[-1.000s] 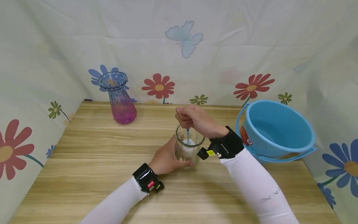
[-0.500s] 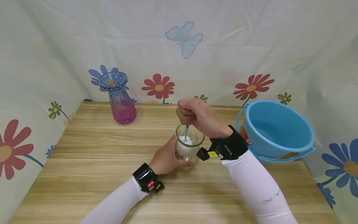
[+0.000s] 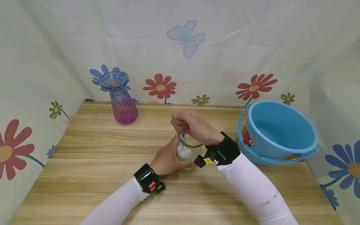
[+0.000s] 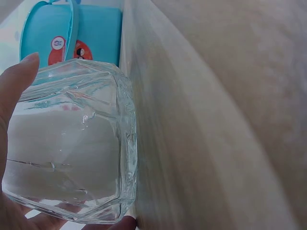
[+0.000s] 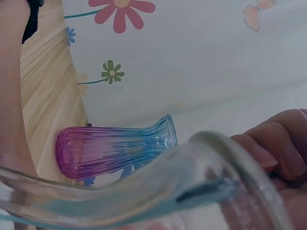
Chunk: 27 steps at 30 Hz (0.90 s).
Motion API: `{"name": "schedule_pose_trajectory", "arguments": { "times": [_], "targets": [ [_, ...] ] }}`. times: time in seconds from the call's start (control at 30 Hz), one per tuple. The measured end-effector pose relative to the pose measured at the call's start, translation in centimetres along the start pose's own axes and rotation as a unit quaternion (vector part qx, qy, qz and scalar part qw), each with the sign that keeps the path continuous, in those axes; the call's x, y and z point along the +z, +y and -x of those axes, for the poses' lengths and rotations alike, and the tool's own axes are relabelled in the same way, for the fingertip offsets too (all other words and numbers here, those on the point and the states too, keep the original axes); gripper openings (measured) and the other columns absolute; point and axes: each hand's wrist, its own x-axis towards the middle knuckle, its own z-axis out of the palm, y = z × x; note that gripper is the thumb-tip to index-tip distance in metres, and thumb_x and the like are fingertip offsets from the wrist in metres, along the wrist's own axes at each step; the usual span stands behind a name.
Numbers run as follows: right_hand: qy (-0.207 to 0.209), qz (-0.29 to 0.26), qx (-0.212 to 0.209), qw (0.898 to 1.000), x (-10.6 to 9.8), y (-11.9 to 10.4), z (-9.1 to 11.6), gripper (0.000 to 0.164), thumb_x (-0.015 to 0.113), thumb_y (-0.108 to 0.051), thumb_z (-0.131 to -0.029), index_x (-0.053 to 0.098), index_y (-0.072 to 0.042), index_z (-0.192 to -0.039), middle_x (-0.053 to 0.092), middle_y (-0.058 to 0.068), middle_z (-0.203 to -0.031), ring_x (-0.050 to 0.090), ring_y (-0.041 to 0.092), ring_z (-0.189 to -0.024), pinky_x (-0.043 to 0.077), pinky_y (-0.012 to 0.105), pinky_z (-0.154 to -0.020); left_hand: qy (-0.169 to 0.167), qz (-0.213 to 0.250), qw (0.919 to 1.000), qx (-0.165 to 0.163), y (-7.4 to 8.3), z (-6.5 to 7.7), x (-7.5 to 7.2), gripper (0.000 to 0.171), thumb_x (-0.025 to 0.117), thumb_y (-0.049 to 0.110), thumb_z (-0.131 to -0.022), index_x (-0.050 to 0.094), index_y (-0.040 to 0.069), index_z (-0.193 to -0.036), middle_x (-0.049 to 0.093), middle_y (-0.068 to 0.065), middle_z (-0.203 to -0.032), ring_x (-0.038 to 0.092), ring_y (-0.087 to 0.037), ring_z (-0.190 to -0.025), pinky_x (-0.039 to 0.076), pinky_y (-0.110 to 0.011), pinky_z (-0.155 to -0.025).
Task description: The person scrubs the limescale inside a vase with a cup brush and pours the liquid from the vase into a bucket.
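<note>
A clear glass jar (image 3: 194,153) stands on the wooden table in the head view, with my left hand (image 3: 166,158) wrapped round its near left side. Over the mouth, my right hand (image 3: 195,126) grips the blue handle (image 3: 183,137) of a cup brush in curled fingers. The brush's white head is down inside the jar; in the left wrist view this white brush head (image 4: 62,148) shows through the glass. Curled fingers (image 5: 271,148) sit beside the jar's rim (image 5: 247,167) in the right wrist view. The top of the handle is hidden in the fist.
A light blue bucket (image 3: 244,153) with its handle hanging down stands at the right, near my right forearm. Toward the back left is a ribbed blue and pink glass vase (image 3: 123,106). Flowered cloth (image 3: 213,72) walls in the table (image 3: 112,147).
My right hand rose slightly with the brush, then came down and to the left, and the brush head sits deeper in the jar. My left hand keeps its hold on the jar.
</note>
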Motion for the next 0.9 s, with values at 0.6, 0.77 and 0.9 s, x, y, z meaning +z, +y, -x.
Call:
{"name": "schedule_pose_trajectory", "arguments": {
  "times": [0.6,0.77,0.9],
  "targets": [
    [0.006,0.036,0.015,0.999,-1.2,-1.6,1.0,0.045,0.030,-0.022,-0.105,0.024,-0.005,-0.064,0.021,0.001,-0.060,0.019,0.019,-0.052,0.019,0.034,-0.055,-0.005,-0.007,0.9999,-0.007,0.2,0.3,-0.1,0.109,0.074,0.078,-0.057,0.023,0.036,-0.144,0.052,0.009,-0.127,0.050,-0.008,-0.104,0.051,-0.040,-0.081],
    [0.031,0.010,-0.032,0.999,-2.2,-3.2,1.1,0.041,0.028,-0.016,-0.105,0.023,-0.009,-0.065,0.020,0.001,-0.061,0.018,0.018,-0.052,0.015,0.038,-0.055,0.004,-0.013,0.9999,-0.011,0.5,0.3,-0.3,0.113,0.076,0.076,-0.057,0.019,0.038,-0.147,0.051,0.006,-0.132,0.048,-0.010,-0.112,0.050,-0.045,-0.087],
    [0.049,0.016,-0.060,0.997,-2.8,-4.0,1.2,0.041,0.027,-0.017,-0.105,0.024,-0.010,-0.065,0.021,0.001,-0.060,0.018,0.019,-0.052,0.016,0.038,-0.054,0.009,-0.011,0.9999,-0.006,0.5,0.1,-0.2,0.109,0.078,0.073,-0.057,0.024,0.036,-0.145,0.052,0.006,-0.130,0.048,-0.010,-0.112,0.050,-0.046,-0.088]
  ]
}}
